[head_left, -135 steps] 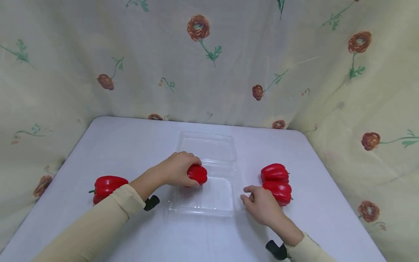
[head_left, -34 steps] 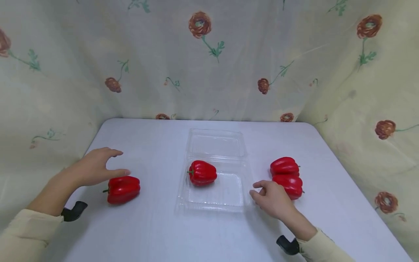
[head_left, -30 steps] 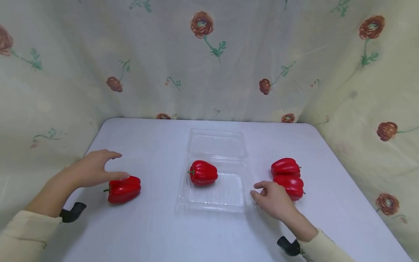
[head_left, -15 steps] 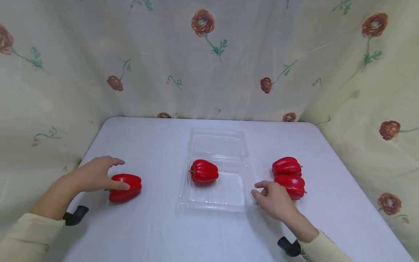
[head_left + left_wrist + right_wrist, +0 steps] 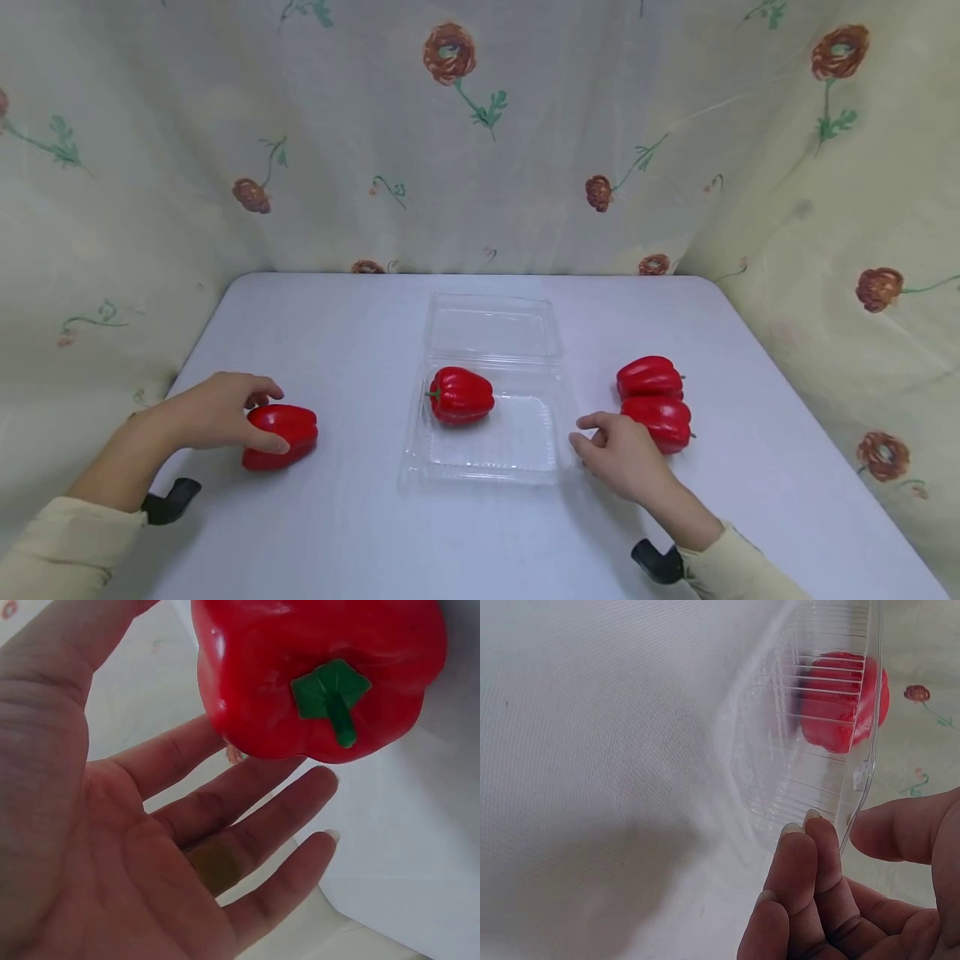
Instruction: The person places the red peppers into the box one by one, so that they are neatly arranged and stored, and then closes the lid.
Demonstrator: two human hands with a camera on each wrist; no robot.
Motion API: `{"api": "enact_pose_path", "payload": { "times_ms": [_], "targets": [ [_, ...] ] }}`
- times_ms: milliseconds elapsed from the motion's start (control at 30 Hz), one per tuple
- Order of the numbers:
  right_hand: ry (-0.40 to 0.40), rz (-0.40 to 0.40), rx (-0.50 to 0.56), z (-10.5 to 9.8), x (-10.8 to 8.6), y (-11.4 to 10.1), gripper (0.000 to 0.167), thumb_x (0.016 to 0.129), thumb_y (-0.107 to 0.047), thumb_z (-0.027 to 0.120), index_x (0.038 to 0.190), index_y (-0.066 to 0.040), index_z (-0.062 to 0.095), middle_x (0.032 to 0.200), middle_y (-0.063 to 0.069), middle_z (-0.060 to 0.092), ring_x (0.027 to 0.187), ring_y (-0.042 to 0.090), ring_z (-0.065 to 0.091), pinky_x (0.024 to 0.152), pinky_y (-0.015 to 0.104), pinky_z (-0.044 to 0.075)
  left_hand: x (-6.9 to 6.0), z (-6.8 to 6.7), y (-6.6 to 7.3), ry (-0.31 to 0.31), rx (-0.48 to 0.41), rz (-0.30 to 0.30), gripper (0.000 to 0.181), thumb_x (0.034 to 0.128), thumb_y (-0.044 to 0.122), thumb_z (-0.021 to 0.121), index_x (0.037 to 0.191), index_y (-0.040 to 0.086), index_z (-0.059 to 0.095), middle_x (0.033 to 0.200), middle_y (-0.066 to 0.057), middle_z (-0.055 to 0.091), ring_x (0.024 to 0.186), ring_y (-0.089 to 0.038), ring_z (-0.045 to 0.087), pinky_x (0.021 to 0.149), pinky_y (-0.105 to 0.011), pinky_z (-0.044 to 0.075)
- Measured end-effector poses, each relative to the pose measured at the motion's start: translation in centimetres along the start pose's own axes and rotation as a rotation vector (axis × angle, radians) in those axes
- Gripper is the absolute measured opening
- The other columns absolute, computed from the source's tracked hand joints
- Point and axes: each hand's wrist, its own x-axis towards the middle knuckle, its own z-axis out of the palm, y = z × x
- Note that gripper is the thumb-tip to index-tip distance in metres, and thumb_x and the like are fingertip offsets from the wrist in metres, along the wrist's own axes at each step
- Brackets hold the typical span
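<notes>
My left hand (image 5: 217, 412) is at a red bell pepper (image 5: 288, 429) on the left of the table, thumb over its near side and fingers curled over its far side. The left wrist view shows the pepper's green stem (image 5: 334, 701); the index fingertip is hidden behind the pepper. My right hand (image 5: 626, 454) is at the right edge of an open clear plastic container (image 5: 517, 437). In the right wrist view, the container's rim (image 5: 862, 799) passes between its bent fingers. Another red bell pepper (image 5: 461, 396) lies in the container's near half, left side, stem pointing left.
Two more red bell peppers (image 5: 656, 421) lie side by side just beyond my right hand. The container's lid half (image 5: 491, 329) lies folded back, away from me. A white cloth covers the table (image 5: 337, 533); a flowered curtain (image 5: 525, 167) surrounds its far and side edges.
Earlier my left hand held a bell pepper over the container; that pepper now lies inside. The left hand moved left, then lowered and curled round another pepper. My right hand has stayed put.
</notes>
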Motion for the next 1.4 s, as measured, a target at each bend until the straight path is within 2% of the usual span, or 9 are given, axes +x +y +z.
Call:
{"api": "enact_pose_path", "payload": {
  "times_ms": [167,400,500,833,1233,1400],
  "targets": [
    [0.000,0.009,-0.003,0.0,-0.1,0.0,0.048,0.083,-0.025,0.078,0.123,-0.002,0.064,0.071,0.002,0.061,0.060,0.018,0.057,0.056,0.028,0.053,0.0,0.4,-0.1,-0.021,-0.017,0.010,0.087,0.0544,0.039,0.095,0.122,-0.001,0.057,0.110,-0.012,0.061,0.098,-0.029,0.058,0.065,-0.039,0.059],
    [0.005,0.000,-0.003,0.2,-0.2,0.2,0.047,0.083,-0.023,0.078,0.123,-0.001,0.064,0.070,0.002,0.060,0.059,0.018,0.057,0.056,0.028,0.053,0.4,0.5,0.3,-0.003,0.003,0.013,0.082,0.0544,0.037,0.095,0.118,-0.001,0.060,0.106,-0.011,0.062,0.094,-0.027,0.058,0.063,-0.039,0.058],
    [0.006,-0.002,0.000,0.2,-0.2,0.2,0.047,0.084,-0.023,0.077,0.123,-0.001,0.064,0.070,0.002,0.060,0.059,0.018,0.057,0.056,0.028,0.053,0.8,0.3,0.7,0.013,0.020,0.032,0.081,0.0552,0.039,0.094,0.117,-0.001,0.061,0.105,-0.011,0.063,0.093,-0.027,0.059,0.063,-0.038,0.058],
    [0.012,0.004,0.016,0.4,-0.3,0.3,0.046,0.085,-0.023,0.076,0.123,-0.001,0.064,0.071,0.002,0.060,0.060,0.018,0.057,0.056,0.028,0.053,2.0,-0.1,4.1,0.047,0.028,0.106,0.078,0.0570,0.039,0.094,0.118,0.002,0.062,0.106,-0.009,0.064,0.094,-0.026,0.060,0.065,-0.037,0.059],
    [0.012,-0.003,0.032,0.5,-0.5,0.1,0.047,0.084,-0.022,0.077,0.123,-0.001,0.064,0.071,0.001,0.060,0.061,0.018,0.057,0.057,0.028,0.053,3.3,0.1,7.6,0.099,0.041,0.176,0.075,0.0568,0.037,0.095,0.117,0.005,0.064,0.105,-0.006,0.064,0.094,-0.025,0.061,0.066,-0.036,0.059],
    [0.025,-0.014,0.025,0.3,-0.5,0.2,0.047,0.083,-0.022,0.078,0.123,-0.001,0.064,0.071,0.001,0.060,0.060,0.018,0.057,0.057,0.028,0.053,3.6,0.4,9.2,0.115,0.025,0.228,0.072,0.0583,0.037,0.095,0.116,0.006,0.065,0.104,-0.004,0.065,0.093,-0.023,0.060,0.067,-0.035,0.059]
  ]
}}
